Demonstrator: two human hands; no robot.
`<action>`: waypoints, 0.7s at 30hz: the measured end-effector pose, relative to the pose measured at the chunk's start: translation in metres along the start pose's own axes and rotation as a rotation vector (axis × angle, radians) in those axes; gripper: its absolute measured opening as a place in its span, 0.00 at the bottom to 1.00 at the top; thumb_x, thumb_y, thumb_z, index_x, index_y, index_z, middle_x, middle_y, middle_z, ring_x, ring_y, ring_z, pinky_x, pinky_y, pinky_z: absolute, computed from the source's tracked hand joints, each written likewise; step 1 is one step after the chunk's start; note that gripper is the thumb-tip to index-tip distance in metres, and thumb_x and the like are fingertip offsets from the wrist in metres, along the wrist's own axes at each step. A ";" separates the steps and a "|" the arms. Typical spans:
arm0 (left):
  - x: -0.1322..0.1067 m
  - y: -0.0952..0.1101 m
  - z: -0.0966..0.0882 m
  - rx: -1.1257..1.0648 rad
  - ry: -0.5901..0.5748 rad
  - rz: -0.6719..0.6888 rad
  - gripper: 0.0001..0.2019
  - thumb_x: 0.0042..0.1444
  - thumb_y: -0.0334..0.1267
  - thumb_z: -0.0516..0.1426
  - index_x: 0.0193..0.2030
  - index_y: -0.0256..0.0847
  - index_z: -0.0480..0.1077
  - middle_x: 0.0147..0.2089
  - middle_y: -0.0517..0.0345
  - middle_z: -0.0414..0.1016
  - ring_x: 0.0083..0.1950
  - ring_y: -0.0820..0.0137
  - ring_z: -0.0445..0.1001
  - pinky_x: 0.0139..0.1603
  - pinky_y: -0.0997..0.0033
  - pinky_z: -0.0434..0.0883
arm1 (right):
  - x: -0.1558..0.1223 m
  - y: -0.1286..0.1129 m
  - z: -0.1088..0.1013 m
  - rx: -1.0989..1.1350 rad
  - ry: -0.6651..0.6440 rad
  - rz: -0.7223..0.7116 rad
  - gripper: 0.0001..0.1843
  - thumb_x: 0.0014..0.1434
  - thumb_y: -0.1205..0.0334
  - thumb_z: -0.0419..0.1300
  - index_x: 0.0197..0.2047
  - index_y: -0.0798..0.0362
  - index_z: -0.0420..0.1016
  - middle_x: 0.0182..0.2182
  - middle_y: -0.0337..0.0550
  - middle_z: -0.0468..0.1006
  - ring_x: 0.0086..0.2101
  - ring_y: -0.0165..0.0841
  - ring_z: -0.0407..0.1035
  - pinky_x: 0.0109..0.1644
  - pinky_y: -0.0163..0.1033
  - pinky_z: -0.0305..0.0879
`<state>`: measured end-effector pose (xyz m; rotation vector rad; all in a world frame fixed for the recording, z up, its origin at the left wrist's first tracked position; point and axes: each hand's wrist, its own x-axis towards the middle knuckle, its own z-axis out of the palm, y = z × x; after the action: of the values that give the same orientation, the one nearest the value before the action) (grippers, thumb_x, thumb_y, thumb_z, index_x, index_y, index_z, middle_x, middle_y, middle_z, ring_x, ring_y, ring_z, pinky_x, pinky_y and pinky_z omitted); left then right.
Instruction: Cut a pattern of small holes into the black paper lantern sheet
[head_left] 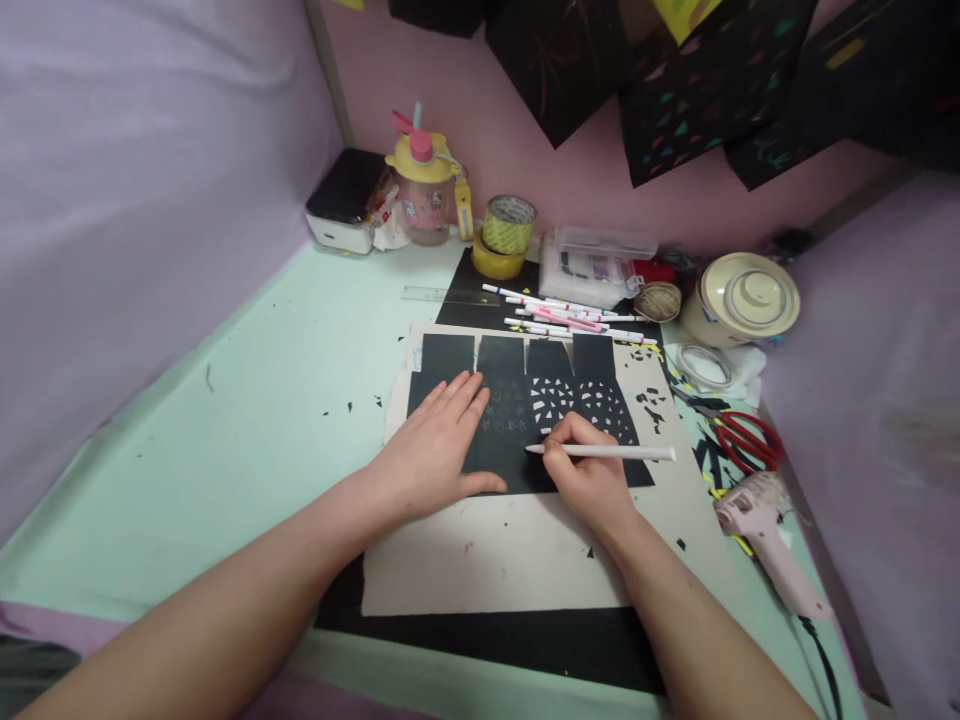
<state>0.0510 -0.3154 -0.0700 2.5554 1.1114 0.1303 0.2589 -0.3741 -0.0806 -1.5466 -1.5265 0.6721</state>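
A sheet of black card (442, 355) with slits along its far edge lies on a pale board (442, 560). Its right part has many small cut-out shapes; faint drawn outlines, some like stars, mark the panel left of them. My left hand (442, 440) rests flat on the card's left side, fingers spread. Between the fingers of my right hand (589, 475) is a white pen (630, 452), held nearly level. Its tip points left, at the card just below the drawn outlines. Whether the tip touches the card I cannot tell.
Several white markers (570, 312) lie beyond the card, near tape rolls (504, 235), a clear ruler (450, 295) and a plastic box (589, 270). A drink bottle (425, 195) stands at the back. On the right are a lidded pot (742, 300), red-handled scissors (750, 442) and a glue gun (772, 545).
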 end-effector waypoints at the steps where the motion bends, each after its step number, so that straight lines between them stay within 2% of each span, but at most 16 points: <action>1: 0.000 0.000 0.000 0.006 -0.002 0.001 0.51 0.49 0.70 0.53 0.71 0.36 0.46 0.74 0.41 0.39 0.74 0.51 0.38 0.71 0.52 0.45 | 0.000 0.000 0.000 0.003 0.005 -0.001 0.11 0.52 0.69 0.55 0.22 0.50 0.58 0.17 0.31 0.64 0.20 0.27 0.57 0.25 0.34 0.54; 12: 0.001 0.001 -0.002 0.006 -0.021 -0.003 0.52 0.50 0.69 0.54 0.71 0.34 0.46 0.74 0.40 0.38 0.74 0.51 0.37 0.72 0.50 0.45 | 0.000 0.001 -0.001 0.018 0.012 0.016 0.11 0.52 0.69 0.55 0.22 0.50 0.57 0.18 0.32 0.63 0.20 0.27 0.56 0.25 0.34 0.53; 14: 0.001 0.001 -0.002 0.009 -0.022 -0.006 0.52 0.49 0.69 0.54 0.71 0.34 0.46 0.74 0.41 0.38 0.74 0.51 0.37 0.72 0.51 0.44 | -0.001 0.001 0.000 0.051 0.086 -0.015 0.11 0.53 0.68 0.55 0.23 0.50 0.58 0.19 0.33 0.64 0.21 0.28 0.59 0.25 0.35 0.56; 18: 0.001 0.002 -0.003 0.030 -0.029 -0.009 0.52 0.50 0.69 0.54 0.71 0.34 0.46 0.74 0.41 0.38 0.74 0.52 0.37 0.72 0.52 0.45 | -0.006 0.000 0.000 0.181 0.331 -0.151 0.08 0.56 0.66 0.55 0.27 0.49 0.61 0.22 0.36 0.68 0.24 0.31 0.65 0.29 0.39 0.64; 21: 0.001 0.002 -0.003 0.047 -0.029 -0.012 0.51 0.50 0.69 0.54 0.71 0.34 0.47 0.74 0.41 0.38 0.74 0.53 0.37 0.72 0.52 0.45 | -0.009 -0.004 -0.001 0.176 0.390 -0.275 0.05 0.57 0.68 0.55 0.31 0.48 0.65 0.24 0.37 0.70 0.26 0.32 0.67 0.31 0.40 0.66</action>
<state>0.0521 -0.3155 -0.0668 2.5825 1.1321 0.0653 0.2563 -0.3830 -0.0782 -1.2209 -1.3112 0.3142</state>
